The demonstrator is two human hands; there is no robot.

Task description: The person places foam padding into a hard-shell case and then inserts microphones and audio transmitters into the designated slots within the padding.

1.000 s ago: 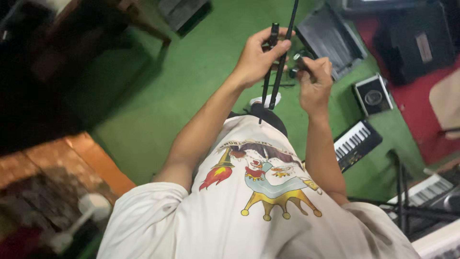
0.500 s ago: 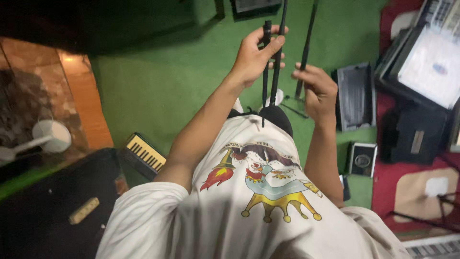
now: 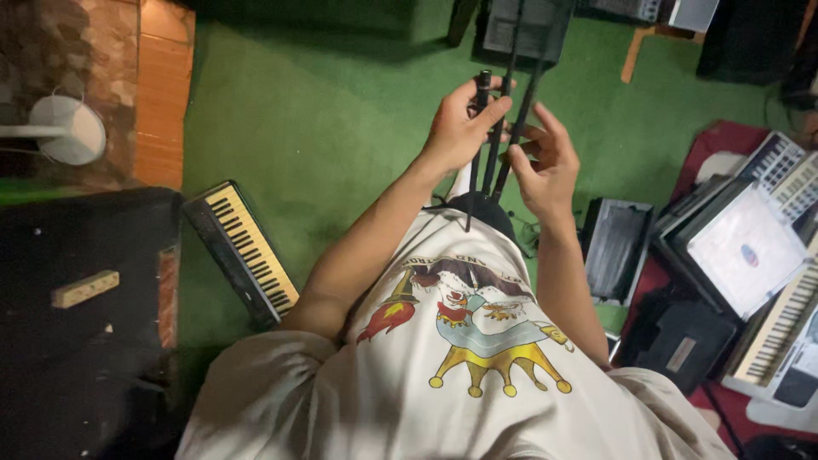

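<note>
The left hand point(image 3: 458, 128) is wrapped around a bundle of thin black rods point(image 3: 492, 136), fingers curled over them near the capped top of the shortest rod, thumb on the near side. The right hand point(image 3: 545, 166) sits just beside it at 3 o'clock, fingers spread and loose, its fingertips point(image 3: 521, 152) touching the outermost rod without gripping it. The rods stand nearly upright in front of the person's chest, their lower ends near the dark collar of a pale shirt point(image 3: 460, 358) with a colourful print, their upper ends running out toward 12 o'clock over a dark case point(image 3: 520, 30). Below all this lies a green carpet point(image 3: 324, 119). At 9 o'clock from the hands a small keyboard point(image 3: 243, 251) lies slantwise on the carpet, with a black box point(image 3: 81, 315) beyond it at 8 o'clock. At 10 o'clock a white round stand point(image 3: 68, 128) sits on stone tiles. At 4 o'clock lie a black tray point(image 3: 615, 247), a laptop point(image 3: 745, 251) and more keyboards point(image 3: 780, 328) on a red mat point(image 3: 711, 140).
</note>
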